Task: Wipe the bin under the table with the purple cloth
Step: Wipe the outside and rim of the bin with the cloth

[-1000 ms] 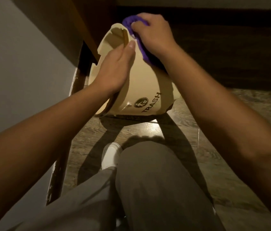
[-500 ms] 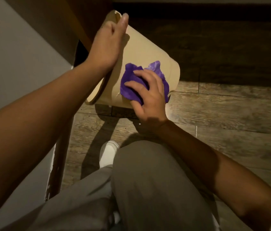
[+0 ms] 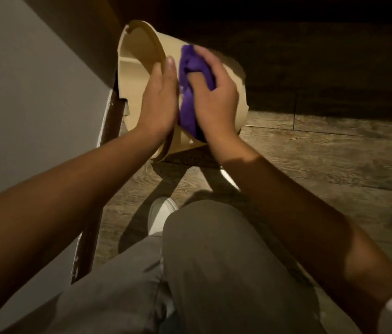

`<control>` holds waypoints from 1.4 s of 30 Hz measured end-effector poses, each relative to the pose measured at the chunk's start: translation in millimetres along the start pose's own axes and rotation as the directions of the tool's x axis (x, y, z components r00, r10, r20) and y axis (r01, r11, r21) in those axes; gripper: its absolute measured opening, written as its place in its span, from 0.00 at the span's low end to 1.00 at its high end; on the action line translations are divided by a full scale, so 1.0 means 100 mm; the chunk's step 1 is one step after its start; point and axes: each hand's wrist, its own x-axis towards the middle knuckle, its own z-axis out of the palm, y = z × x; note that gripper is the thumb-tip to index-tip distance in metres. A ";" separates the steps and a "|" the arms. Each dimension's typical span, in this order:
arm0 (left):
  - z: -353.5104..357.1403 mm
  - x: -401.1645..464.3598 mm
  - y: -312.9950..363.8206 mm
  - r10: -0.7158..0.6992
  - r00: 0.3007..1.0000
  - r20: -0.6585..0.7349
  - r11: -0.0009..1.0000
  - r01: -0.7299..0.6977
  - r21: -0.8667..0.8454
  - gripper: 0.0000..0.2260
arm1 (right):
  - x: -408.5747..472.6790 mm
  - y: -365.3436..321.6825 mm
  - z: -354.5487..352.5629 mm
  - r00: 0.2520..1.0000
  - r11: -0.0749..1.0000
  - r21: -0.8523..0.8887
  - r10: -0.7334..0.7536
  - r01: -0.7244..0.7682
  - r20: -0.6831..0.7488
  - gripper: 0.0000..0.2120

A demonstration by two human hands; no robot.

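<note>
On the wooden floor (image 3: 322,150) by the left wall, the cream bin (image 3: 139,54) lies tipped, its mouth facing left, the left hand (image 3: 160,100) flat against its rim while the right hand (image 3: 216,97) presses the bunched purple cloth (image 3: 190,92) onto its side.

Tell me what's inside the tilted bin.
The visible part of the bin's inside shows only bare beige wall, nothing in it. The left hand covers the rest, and the bottom is out of sight.

The right hand (image 3: 216,97) now presses the cloth (image 3: 187,92) higher on the bin (image 3: 139,56) wall, beside the left hand (image 3: 160,102), which has dropped from the rim to the side.
</note>
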 end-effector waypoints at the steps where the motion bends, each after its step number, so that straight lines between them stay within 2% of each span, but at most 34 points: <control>1: -0.01 0.05 0.01 -0.020 1.000 -0.012 0.999 0.020 -0.034 0.21 | -0.04 -0.02 0.08 1.000 1.000 0.013 -0.008 0.008 0.003 0.19; 2: -0.03 0.08 0.02 -0.042 0.999 -0.025 0.997 0.041 -0.066 0.21 | -0.07 -0.02 0.15 1.000 1.000 0.002 -0.018 0.018 0.007 0.20; 4: -0.04 0.11 0.02 -0.085 0.995 -0.043 0.992 0.080 -0.095 0.19 | -0.12 0.07 0.20 0.997 0.985 -0.156 -0.077 0.078 0.014 0.22; 7: 0.00 0.16 0.04 -0.092 0.992 -0.084 0.996 0.091 -0.027 0.14 | -0.12 0.41 0.07 0.989 0.917 -0.372 -0.145 0.143 0.023 0.24; 9: 0.00 0.21 0.03 -0.080 0.991 -0.105 0.996 0.083 0.017 0.11 | -0.02 0.66 -0.08 0.997 0.914 -0.403 -0.067 0.043 -0.045 0.24; 12: -0.03 0.24 0.00 -0.094 0.988 -0.124 0.996 0.091 -0.024 0.10 | 0.23 0.87 -0.28 0.972 0.905 -0.378 0.129 -0.197 -0.197 0.21; 14: -0.02 0.21 -0.03 -0.074 0.988 -0.133 0.997 0.074 -0.006 0.10 | 0.39 0.83 -0.35 0.955 0.891 -0.373 0.178 -0.260 -0.239 0.19; 16: 0.02 0.20 -0.04 -0.054 0.992 -0.112 0.998 0.057 0.020 0.11 | 0.45 0.62 -0.25 0.977 0.912 -0.375 0.102 -0.167 -0.188 0.19; 18: 0.03 0.22 -0.02 -0.038 0.994 -0.106 0.998 0.043 0.041 0.12 | 0.37 0.33 -0.01 0.994 0.922 -0.385 -0.069 0.031 -0.085 0.20; 20: -0.01 0.23 -0.03 -0.013 0.995 -0.103 1.000 0.016 0.024 0.16 | 0.19 0.14 0.21 0.973 0.886 -0.414 -0.230 0.212 0.005 0.21; 23: -0.07 0.19 -0.09 0.011 0.994 -0.112 0.998 -0.004 0.065 0.18 | 0.10 0.16 0.25 0.959 0.857 -0.441 -0.281 0.266 0.033 0.22; 26: -0.10 0.16 -0.14 0.012 0.991 -0.130 0.992 0.005 0.125 0.16 | 0.17 0.44 0.03 0.976 0.841 -0.514 -0.216 0.171 -0.029 0.21; 30: -0.15 0.13 -0.20 -0.009 0.990 -0.142 0.992 0.027 0.123 0.17 | 0.37 0.79 -0.32 0.980 0.839 -0.518 0.084 -0.168 -0.182 0.18; 32: -0.15 0.10 -0.22 0.000 0.991 -0.132 0.990 0.019 0.137 0.19 | 0.47 0.81 -0.45 0.960 0.846 -0.465 0.177 -0.260 -0.215 0.18; 34: -0.16 0.09 -0.22 0.028 0.994 -0.106 0.988 -0.011 0.154 0.18 | 0.54 0.69 -0.47 0.971 0.894 -0.394 0.150 -0.214 -0.188 0.19; 36: -0.17 0.09 -0.21 0.059 0.996 -0.068 0.983 -0.046 0.177 0.17 | 0.59 0.46 -0.37 0.989 0.947 -0.306 0.057 -0.096 -0.134 0.22; 39: -0.15 0.09 -0.19 0.109 0.993 -0.053 0.973 -0.096 0.208 0.17 | 0.63 0.19 -0.16 0.996 0.925 -0.370 -0.094 0.089 0.003 0.21; 42: -0.15 0.10 -0.17 0.130 0.988 -0.083 0.974 -0.111 0.196 0.15 | 0.41 0.15 -0.10 0.979 0.917 -0.344 -0.184 0.203 0.087 0.19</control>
